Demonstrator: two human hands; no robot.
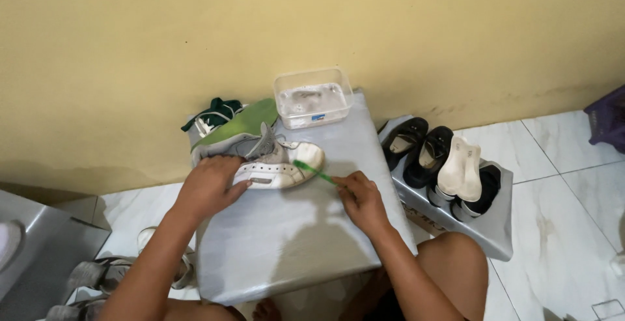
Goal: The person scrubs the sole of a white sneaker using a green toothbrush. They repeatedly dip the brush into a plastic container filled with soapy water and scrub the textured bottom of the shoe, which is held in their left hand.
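Here the left hand presses flat on the white shoe, steadying it near the grey box's far-left corner, while the right hand pinches a green toothbrush, bristles seemingly on the toe. A clear tub sits at the far edge, within reach.

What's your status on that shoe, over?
Left hand pressing down on white shoe, holding it on the grey box. Right hand gripping green toothbrush, bristles at the toe. Clear water tub behind, not in the way.
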